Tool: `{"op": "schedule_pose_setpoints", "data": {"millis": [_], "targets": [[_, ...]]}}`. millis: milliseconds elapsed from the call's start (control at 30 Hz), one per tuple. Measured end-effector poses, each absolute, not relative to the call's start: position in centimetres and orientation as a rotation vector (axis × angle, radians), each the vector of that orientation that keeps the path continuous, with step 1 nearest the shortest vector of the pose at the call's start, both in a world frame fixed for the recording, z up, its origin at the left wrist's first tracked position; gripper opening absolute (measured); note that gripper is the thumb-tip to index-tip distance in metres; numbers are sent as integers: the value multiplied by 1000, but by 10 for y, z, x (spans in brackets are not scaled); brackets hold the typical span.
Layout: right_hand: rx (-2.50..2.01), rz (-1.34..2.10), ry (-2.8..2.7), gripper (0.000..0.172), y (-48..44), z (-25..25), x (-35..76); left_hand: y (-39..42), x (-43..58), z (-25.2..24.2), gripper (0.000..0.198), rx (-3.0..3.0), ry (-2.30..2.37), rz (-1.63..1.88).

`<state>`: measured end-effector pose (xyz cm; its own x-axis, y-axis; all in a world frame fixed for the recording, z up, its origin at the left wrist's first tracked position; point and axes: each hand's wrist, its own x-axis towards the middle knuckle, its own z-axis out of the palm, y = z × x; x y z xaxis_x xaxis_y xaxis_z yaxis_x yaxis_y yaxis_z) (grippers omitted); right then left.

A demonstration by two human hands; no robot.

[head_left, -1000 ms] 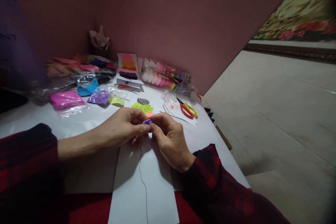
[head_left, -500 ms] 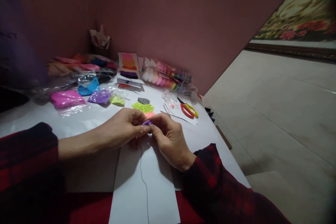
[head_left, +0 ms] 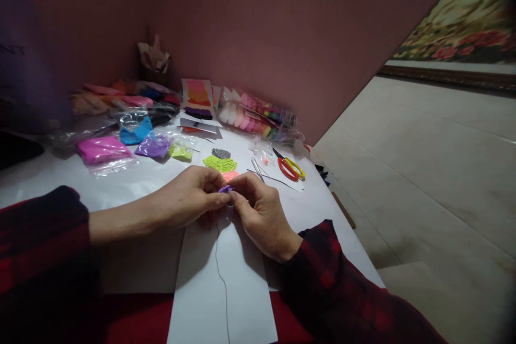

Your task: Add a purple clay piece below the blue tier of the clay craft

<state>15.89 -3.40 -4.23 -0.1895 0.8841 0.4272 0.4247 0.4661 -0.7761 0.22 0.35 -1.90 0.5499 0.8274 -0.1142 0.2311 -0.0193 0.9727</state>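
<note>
The left hand (head_left: pixel 193 191) and the right hand (head_left: pixel 260 212) meet fingertip to fingertip, both pinched narrow, holding between them a small, soft-looking purple piece (head_left: pixel 224 189). It sits between thumbs and fingers, above a long white paper sheet (head_left: pixel 195 290) on which a thin, dark, wavy line (head_left: pixel 220 274) runs from below the hands toward the wearer. Just beyond the fingertips, partly covered by them, is a patch of salmon-pink strips (head_left: pixel 230 176); past it lie bright yellow-green textured strips (head_left: pixel 220 163), then a rough grey oval patch (head_left: pixel 221 153). Beyond the right hand and off to its right are red-and-yellow-handled scissors (head_left: pixel 289 168), a slim silver pen-like tool (head_left: pixel 257 166) and a small clear plastic bag (head_left: pixel 264 153) with a coral bit. Beyond the left hand, to its left, the white table (head_left: pixel 314 204) carries clear bags of soft yellow-green material (head_left: pixel 180 152), purple material (head_left: pixel 153 146), magenta material (head_left: pixel 104 150) and blue material (head_left: pixel 136 131). Farthest off, near the pink wall (head_left: pixel 282 37), lies a long clear pack of many-coloured lumps (head_left: pixel 250 118)
</note>
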Motion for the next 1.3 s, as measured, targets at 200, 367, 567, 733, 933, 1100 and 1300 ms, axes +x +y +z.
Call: {"op": "schedule_pose_setpoints", "data": {"millis": [200, 367, 567, 733, 933, 1100, 1300], "targets": [[-1124, 636, -1795, 10, -34, -43, 159, 3, 2, -19, 12, 1566, 933, 594], [-1118, 630, -1793, 10, -34, -43, 159, 2, 1, -18, 11, 1572, 934, 602], [-1102, 633, -1773, 9, -34, -44, 158, 5, 3, -19, 9, 1567, 930, 593], [-1092, 644, -1755, 7, -34, -44, 158, 4, 4, -19, 8, 1546, 945, 591], [-1089, 666, -1727, 7, -34, -45, 158, 2, 4, -18, 9, 1539, 942, 597], [-1085, 665, -1723, 6, -34, -46, 158, 3, 3, -18, 9, 1542, 947, 584], [-1096, 678, -1718, 6, -34, -47, 158, 3, 3, -18, 9, 1547, 946, 591]]}}
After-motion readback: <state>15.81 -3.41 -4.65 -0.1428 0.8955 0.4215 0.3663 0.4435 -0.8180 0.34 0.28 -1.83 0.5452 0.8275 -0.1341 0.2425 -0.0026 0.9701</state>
